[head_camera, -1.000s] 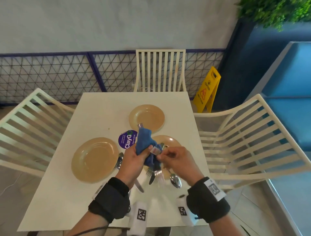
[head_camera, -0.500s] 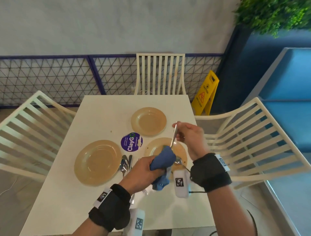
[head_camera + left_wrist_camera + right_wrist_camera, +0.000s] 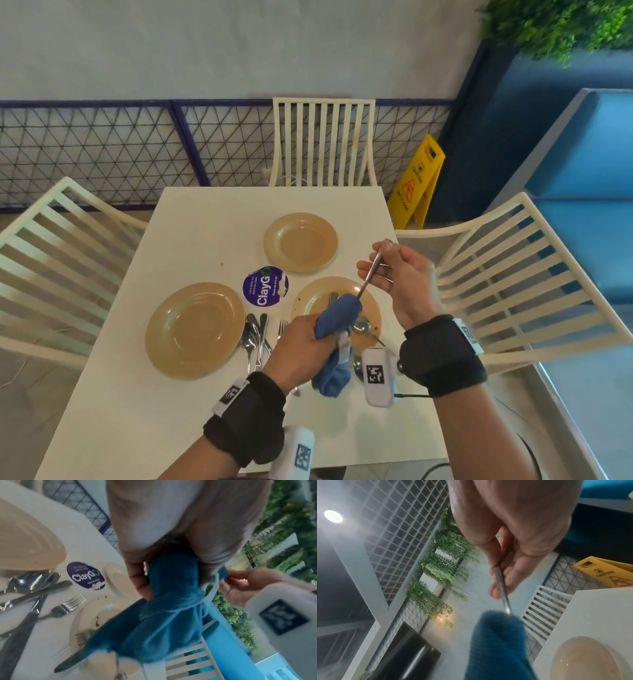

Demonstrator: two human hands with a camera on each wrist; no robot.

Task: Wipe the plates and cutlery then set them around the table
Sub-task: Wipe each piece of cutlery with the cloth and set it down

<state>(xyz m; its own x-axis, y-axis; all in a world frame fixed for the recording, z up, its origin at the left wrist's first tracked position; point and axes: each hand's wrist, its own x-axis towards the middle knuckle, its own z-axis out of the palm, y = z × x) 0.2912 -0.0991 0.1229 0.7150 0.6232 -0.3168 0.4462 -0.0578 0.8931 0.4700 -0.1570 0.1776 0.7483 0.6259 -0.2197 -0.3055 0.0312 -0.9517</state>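
Left hand (image 3: 301,346): clenched round a blue cloth (image 3: 337,317), bunched tight over the lower end of a piece of cutlery (image 3: 371,272), loose tail hanging toward the table.
Right hand (image 3: 400,277): up above the table's right side, thumb and fingers pinching the metal handle; which utensil it is I cannot tell, the business end is buried in the cloth.
Table (image 3: 212,212): white, square, bare at the far end, a round purple "ClayGo" sticker (image 3: 265,286) near the middle.
Plates: three tan ones, a large plate (image 3: 195,330) on the left, a small plate (image 3: 300,242) further back, and a soiled plate (image 3: 308,301) just under the hands with dark specks and cutlery lying in it.
Loose cutlery: spoons (image 3: 249,337) just right of the large plate, a fork (image 3: 282,325) beside them.
Chairs: cream slatted, a far chair (image 3: 323,142), a left chair (image 3: 58,260), a right chair (image 3: 524,274).
Room: pale wall, mesh fence (image 3: 102,150) with blue rails behind the table, yellow caution sign (image 3: 416,185) on the floor at the far right, greenery (image 3: 555,24) up in the corner, blue wall to the right.
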